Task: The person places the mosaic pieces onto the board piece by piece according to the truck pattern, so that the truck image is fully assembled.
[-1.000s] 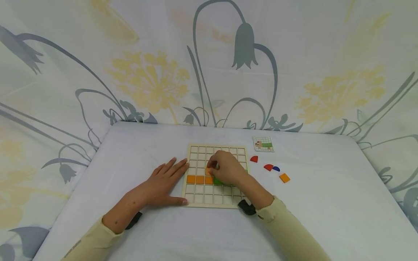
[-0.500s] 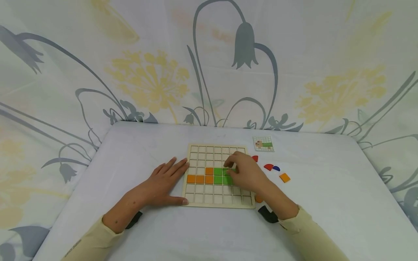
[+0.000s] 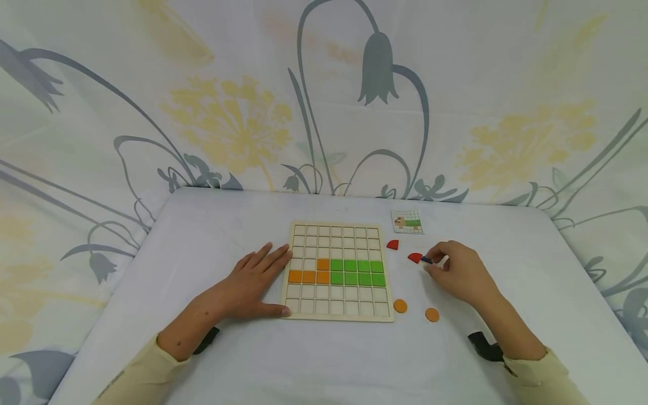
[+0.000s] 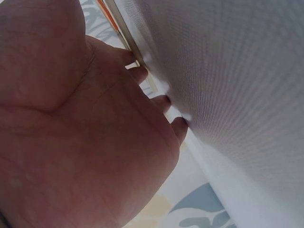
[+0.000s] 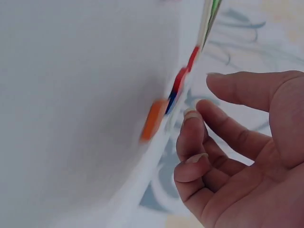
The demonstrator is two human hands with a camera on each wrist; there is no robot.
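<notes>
My left hand [image 3: 248, 286] lies flat on the table, fingertips and thumb at the left edge of the wooden grid board [image 3: 321, 320]. Orange square tiles [image 3: 308, 277] and green square tiles [image 3: 350, 278] fill part of two rows on it. To the right of the board, my right hand [image 3: 463, 273] pinches a small blue half-circle piece [image 3: 426, 259] between thumb and index finger, next to a red quarter-circle piece [image 3: 415, 257]. In the right wrist view, that hand's thumb and index tip show a small gap, with a blurred orange square [image 5: 154, 119] beyond them.
Another red quarter-circle piece [image 3: 392, 244] lies beside the board's right edge. Behind it sits a small pattern card [image 3: 407, 222]. Two orange discs [image 3: 400, 306] lie near the board's lower right corner. A floral cloth [image 3: 324, 112] rises behind the white table.
My right hand has left the green tiles and moved right to the loose pieces, where the blue half-circle now looks tilted. Two full rows of green tiles and both orange discs are uncovered. Left hand stays.
</notes>
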